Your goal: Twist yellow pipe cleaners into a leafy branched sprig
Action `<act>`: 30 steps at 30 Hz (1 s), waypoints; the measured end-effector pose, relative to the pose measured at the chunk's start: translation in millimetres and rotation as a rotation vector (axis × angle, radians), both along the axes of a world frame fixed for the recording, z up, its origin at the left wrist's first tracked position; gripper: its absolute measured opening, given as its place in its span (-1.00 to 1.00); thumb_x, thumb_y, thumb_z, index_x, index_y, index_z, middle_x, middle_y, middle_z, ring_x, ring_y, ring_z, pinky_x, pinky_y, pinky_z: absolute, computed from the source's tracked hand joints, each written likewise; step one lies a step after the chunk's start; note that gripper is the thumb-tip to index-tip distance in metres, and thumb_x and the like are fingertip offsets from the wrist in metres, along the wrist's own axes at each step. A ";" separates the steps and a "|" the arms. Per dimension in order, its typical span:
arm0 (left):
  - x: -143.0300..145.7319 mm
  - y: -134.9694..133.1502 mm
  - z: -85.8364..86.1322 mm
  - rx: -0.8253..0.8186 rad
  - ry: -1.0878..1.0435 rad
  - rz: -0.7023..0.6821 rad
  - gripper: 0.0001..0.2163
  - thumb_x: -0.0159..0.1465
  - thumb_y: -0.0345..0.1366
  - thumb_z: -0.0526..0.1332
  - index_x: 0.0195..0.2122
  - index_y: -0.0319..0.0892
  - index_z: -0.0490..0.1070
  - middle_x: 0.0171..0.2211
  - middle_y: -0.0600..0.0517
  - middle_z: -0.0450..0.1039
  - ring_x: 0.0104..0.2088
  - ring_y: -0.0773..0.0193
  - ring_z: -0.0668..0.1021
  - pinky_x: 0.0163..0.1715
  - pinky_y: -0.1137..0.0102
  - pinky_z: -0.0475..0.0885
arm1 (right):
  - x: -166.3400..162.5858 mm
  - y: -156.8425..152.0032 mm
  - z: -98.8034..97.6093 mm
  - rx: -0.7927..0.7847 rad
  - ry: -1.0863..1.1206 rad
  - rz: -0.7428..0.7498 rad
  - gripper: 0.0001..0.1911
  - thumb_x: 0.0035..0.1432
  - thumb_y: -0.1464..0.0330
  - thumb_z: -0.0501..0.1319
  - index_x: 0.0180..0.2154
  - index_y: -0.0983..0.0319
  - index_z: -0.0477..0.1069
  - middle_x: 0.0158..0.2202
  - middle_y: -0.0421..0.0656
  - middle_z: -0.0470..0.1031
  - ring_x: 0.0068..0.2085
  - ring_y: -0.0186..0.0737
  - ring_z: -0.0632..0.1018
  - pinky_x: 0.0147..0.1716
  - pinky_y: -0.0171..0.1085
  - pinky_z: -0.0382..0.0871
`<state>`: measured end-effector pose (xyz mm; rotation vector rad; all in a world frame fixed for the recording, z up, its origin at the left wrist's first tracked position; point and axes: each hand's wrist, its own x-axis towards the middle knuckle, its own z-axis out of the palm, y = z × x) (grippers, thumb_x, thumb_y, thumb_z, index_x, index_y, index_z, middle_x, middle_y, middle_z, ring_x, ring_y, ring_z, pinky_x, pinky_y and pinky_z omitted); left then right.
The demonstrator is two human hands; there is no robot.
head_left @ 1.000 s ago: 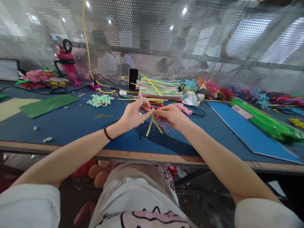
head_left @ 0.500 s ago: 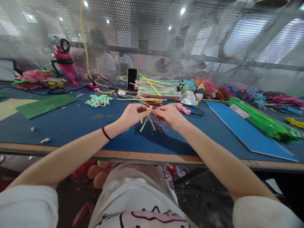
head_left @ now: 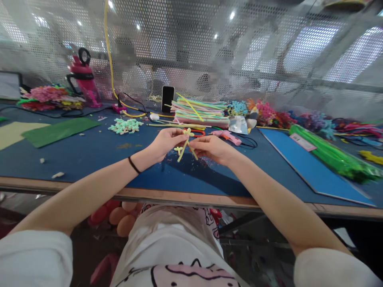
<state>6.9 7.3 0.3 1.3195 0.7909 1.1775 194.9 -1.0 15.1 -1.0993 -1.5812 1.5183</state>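
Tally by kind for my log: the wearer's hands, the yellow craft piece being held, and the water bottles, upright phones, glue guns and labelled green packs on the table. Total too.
Hands, left hand and right hand: 2
Held yellow craft piece: 1
Pink water bottle: 1
Upright phone: 1
Pink glue gun: 1
Labelled green pack: 1
Total: 7

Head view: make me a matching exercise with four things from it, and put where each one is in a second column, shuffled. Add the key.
Things:
1. yellow stem figure
2. phone
3. water bottle
4. pink glue gun

Places:
A. at the back, beyond the dark green sheet
B. lying just beyond the right hand
C. pinched by the left hand
D. upright, by the left end of the stack of stems

Right pairs: 1-C, 2-D, 3-A, 4-B.
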 end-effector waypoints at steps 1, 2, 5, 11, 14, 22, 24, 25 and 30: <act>0.0 -0.4 0.9 -0.006 -0.028 -0.004 -0.75 0.00 -0.24 0.46 -0.40 -0.25 0.48 -0.45 0.07 0.51 -0.44 0.39 0.52 -0.26 0.39 0.47 | -0.9 -0.9 0.0 -0.004 0.003 0.013 -0.65 -0.15 0.15 0.49 -0.41 0.29 0.57 -0.44 -0.16 0.55 -0.50 -0.40 0.41 -0.48 -0.34 0.27; 0.0 -0.9 1.6 -0.010 -0.053 -0.010 -0.75 -0.01 -0.25 0.46 -0.41 -0.25 0.47 -0.45 0.08 0.51 -0.44 0.39 0.53 -0.24 0.38 0.48 | -2.0 -1.8 0.1 0.000 0.007 0.018 -0.65 -0.15 0.15 0.48 -0.42 0.29 0.57 -0.45 -0.15 0.55 -0.51 -0.40 0.40 -0.50 -0.34 0.25; 0.4 -1.7 1.7 -0.018 -0.097 -0.027 -0.75 -0.01 -0.28 0.46 -0.38 -0.26 0.47 -0.42 0.08 0.51 -0.41 0.40 0.53 -0.18 0.37 0.48 | -4.8 -3.7 0.8 0.028 0.002 -0.011 -0.67 -0.18 0.16 0.48 -0.49 0.29 0.54 -0.49 -0.16 0.53 -0.56 -0.43 0.35 -0.55 -0.34 0.16; -0.1 -0.8 -1.3 0.010 0.016 -0.015 -0.69 0.04 -0.23 0.43 -0.22 -0.23 0.50 -0.32 0.02 0.54 -0.34 0.35 0.55 -0.23 0.39 0.45 | -1.8 -2.7 1.3 0.203 -0.142 -0.081 -0.64 -0.16 0.09 0.44 -0.55 0.27 0.53 -0.56 -0.18 0.48 -0.58 -0.41 0.29 -0.58 -0.33 0.08; -2.8 1.5 -1.5 0.232 0.155 0.077 -0.62 0.07 -0.18 0.42 -0.09 -0.17 0.50 -0.27 0.03 0.54 -0.33 0.37 0.52 -0.29 0.44 0.41 | 0.5 -2.7 1.4 0.305 -0.239 -0.088 -0.63 -0.11 0.07 0.41 -0.53 0.26 0.55 -0.54 -0.15 0.51 -0.55 -0.37 0.33 -0.53 -0.30 0.15; -2.2 0.1 -7.3 0.127 0.214 0.049 -0.62 0.03 -0.06 0.44 -0.26 -0.26 0.52 -0.39 -0.01 0.54 -0.40 0.32 0.53 -0.32 0.39 0.44 | -2.9 -11.0 -2.2 0.928 -0.642 -0.378 -0.79 0.15 0.31 0.23 -0.45 0.26 0.56 -0.46 -0.09 0.57 -0.41 -0.19 0.49 -0.38 -0.24 0.23; 0.9 -1.8 -9.2 0.121 0.176 -0.018 -0.66 0.05 -0.06 0.42 -0.31 -0.25 0.53 -0.40 0.00 0.55 -0.39 0.32 0.53 -0.29 0.38 0.46 | -6.2 -14.5 -4.6 1.113 -0.781 -0.399 -0.79 0.18 0.38 0.18 -0.46 0.26 0.53 -0.42 -0.06 0.58 -0.35 -0.14 0.52 -0.32 -0.22 0.24; 2.0 -2.3 -9.7 0.122 0.160 -0.014 -0.67 0.06 -0.07 0.41 -0.32 -0.24 0.53 -0.41 0.01 0.54 -0.40 0.32 0.53 -0.30 0.38 0.46 | -7.8 -15.9 -5.9 1.172 -0.826 -0.400 -0.78 0.20 0.40 0.16 -0.44 0.26 0.52 -0.40 -0.05 0.59 -0.32 -0.12 0.53 -0.30 -0.21 0.24; 0.7 -1.5 -7.7 0.151 0.186 0.012 -0.71 0.03 -0.10 0.42 -0.38 -0.23 0.52 -0.50 0.06 0.48 -0.46 0.34 0.49 -0.41 0.42 0.43 | -12.0 -18.4 -10.6 1.249 -0.932 -0.376 -0.76 0.26 0.41 0.10 -0.40 0.26 0.50 -0.40 -0.06 0.59 -0.35 -0.14 0.53 -0.35 -0.23 0.20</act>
